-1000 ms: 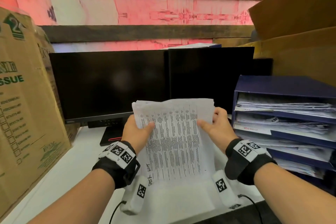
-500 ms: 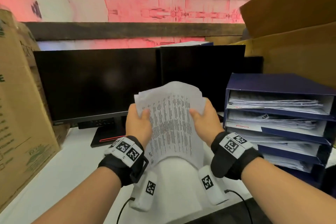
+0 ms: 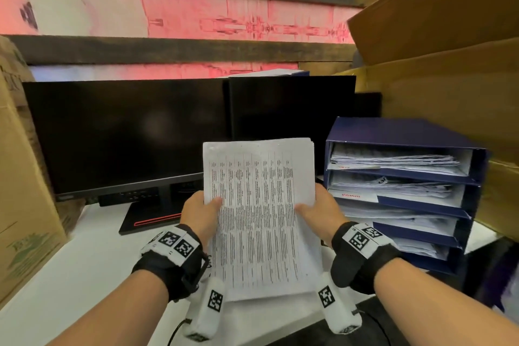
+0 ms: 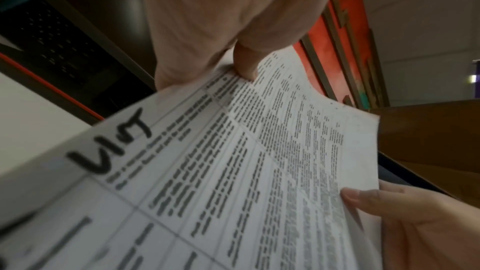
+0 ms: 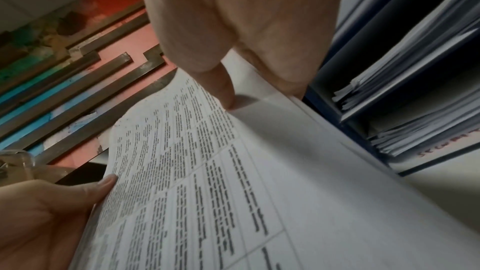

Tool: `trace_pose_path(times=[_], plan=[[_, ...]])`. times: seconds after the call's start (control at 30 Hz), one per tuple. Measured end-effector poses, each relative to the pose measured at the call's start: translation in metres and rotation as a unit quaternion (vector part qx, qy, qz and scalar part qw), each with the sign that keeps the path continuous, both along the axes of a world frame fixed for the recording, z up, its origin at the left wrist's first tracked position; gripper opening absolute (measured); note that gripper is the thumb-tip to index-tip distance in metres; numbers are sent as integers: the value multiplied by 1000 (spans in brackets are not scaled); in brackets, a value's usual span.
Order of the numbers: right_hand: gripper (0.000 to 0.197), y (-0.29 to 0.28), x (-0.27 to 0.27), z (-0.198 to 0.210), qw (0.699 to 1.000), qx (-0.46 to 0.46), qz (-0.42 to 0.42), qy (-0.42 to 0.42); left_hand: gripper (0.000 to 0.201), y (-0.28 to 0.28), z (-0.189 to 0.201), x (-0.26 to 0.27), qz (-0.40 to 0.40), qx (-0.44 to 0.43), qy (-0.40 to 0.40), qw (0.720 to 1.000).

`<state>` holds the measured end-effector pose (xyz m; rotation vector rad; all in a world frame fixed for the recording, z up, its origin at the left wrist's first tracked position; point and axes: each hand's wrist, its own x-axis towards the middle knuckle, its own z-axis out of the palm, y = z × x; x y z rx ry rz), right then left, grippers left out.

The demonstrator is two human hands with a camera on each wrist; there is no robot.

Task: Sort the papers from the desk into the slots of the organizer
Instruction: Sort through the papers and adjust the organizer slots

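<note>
White printed sheets make up the stack of papers [image 3: 259, 216], thin and slightly limp, covered in a ruled table of small dark type; the left wrist view shows black handwritten letters near the lower margin [image 4: 111, 145]. The stack is held upright and fairly flat above the white desk [image 3: 84, 261], its bottom edge down near the desk surface. The left hand [image 3: 200, 212] pinches the stack's 9 o'clock edge, thumb on the printed face and fingers behind. The right hand [image 3: 320, 212] grips the 3 o'clock edge the same way, thumb lying across the front. Both wrists wear black straps with white tagged blocks.

At 3 o'clock from the papers stands the dark blue organizer [image 3: 404, 132], a boxy unit of stacked horizontal slots, each already holding loose white sheets with ragged front edges; a red-lettered label [image 3: 352, 195] sits on one tier. It is just beside the right hand, apart from the stack. Two black monitors [image 3: 126, 135] rise at 12 o'clock, their glossy screens dark, with a red-trimmed stand base at 9 o'clock from the left hand. Brown cardboard boxes [image 3: 25, 205] flank the desk at 9 o'clock, with more cardboard above the organizer.

Half a second earlier the sheets bowed outward in a hump between the hands; now they stand straightened, with the top edge squared.
</note>
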<state>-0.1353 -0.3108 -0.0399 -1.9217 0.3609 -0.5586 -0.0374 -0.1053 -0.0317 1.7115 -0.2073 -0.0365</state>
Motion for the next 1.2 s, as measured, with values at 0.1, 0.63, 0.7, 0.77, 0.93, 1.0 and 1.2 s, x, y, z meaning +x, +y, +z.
trace_pose_path(times=[0.1, 0.63, 0.7, 0.77, 0.93, 1.0, 1.2], plan=[[41, -12, -13, -3, 1000, 1, -18, 1, 22, -11, -4, -5, -29, 21, 10, 999], [17, -37, -61, 7, 992, 29, -62, -109, 17, -30, -1, -24, -43, -116, -3, 992], [17, -35, -62, 8, 991, 45, -60, -112, 13, -29, -4, -25, -52, -129, -4, 990], [18, -34, -61, 10, 988, 80, -54, -124, 6, -28, -3, -24, -58, -145, -16, 988], [30, -23, -56, 5, 996, 49, -5, -73, 20, -28, -5, -24, -103, -87, -36, 990], [39, -16, -55, -9, 1000, 7, 16, -20, 29, -30, -14, -29, -107, -39, -38, 993], [41, -24, -63, -18, 999, 31, -19, -27, 28, -34, -16, -30, -99, -11, -23, 995]])
